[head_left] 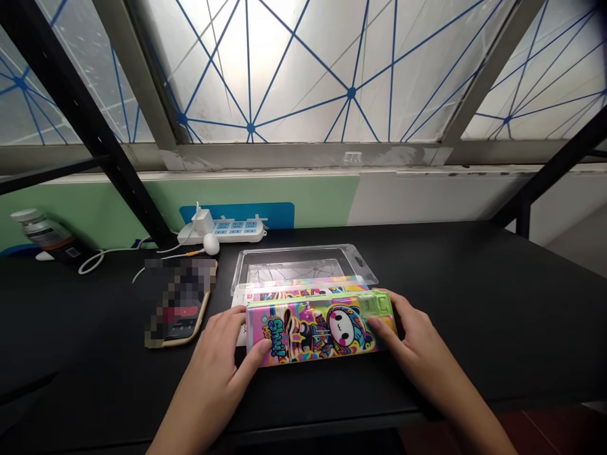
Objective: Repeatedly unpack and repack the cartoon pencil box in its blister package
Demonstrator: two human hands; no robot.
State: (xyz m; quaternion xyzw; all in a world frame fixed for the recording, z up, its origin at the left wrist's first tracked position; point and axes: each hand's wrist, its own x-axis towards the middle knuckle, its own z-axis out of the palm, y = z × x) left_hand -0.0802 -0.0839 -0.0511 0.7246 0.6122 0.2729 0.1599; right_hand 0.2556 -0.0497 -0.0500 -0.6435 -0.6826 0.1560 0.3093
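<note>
Both forearms reach in over the desk's front edge, angled toward each other. The left hand [220, 347] grips the left end of a pencil case [308, 332], thumb on its printed front, fingers at its far side; the right hand [412, 328] grips the green-trimmed right end likewise. Each thumb stands apart from its fingers by the case's thickness.

The case lies crosswise near the front edge of the desk [493, 316], its face tilted toward the person. Desk top stretches widely beyond the right hand; leftward, a phone [187, 325] sits near the left hand. Just behind the case is one clear plastic shell [363, 268].

Counted: one case, one shell, one phone, one power strip [237, 232], one bottle [50, 237].
</note>
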